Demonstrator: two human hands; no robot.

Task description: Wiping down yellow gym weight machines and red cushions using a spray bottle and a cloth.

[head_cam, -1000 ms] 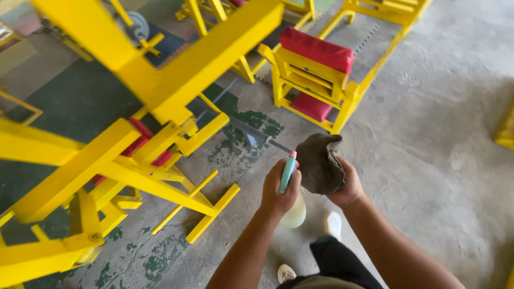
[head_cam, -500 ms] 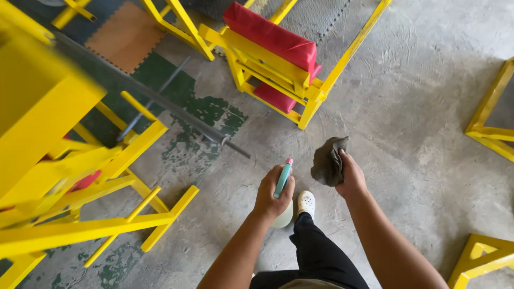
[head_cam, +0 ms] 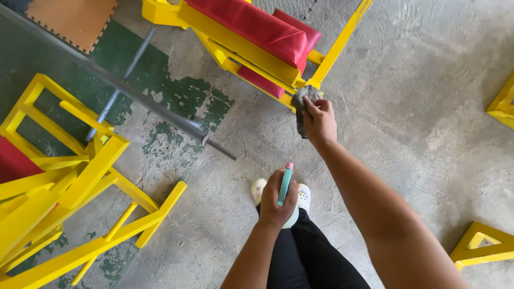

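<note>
Gripping a grey cloth [head_cam: 301, 107], the right hand [head_cam: 319, 122] presses it against the yellow frame [head_cam: 342, 40] of the red-padded bench [head_cam: 251, 27] at upper centre. Lower centre, the left hand [head_cam: 277, 200] is closed around a spray bottle [head_cam: 285, 184] with a teal neck and pink tip, above white shoes [head_cam: 259, 188]. A grey bar [head_cam: 118, 85] crosses the upper left over the concrete floor [head_cam: 417, 107].

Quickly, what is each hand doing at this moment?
Left hand: closed on a teal spray bottle.
Right hand: closed on a grey cloth.
</note>
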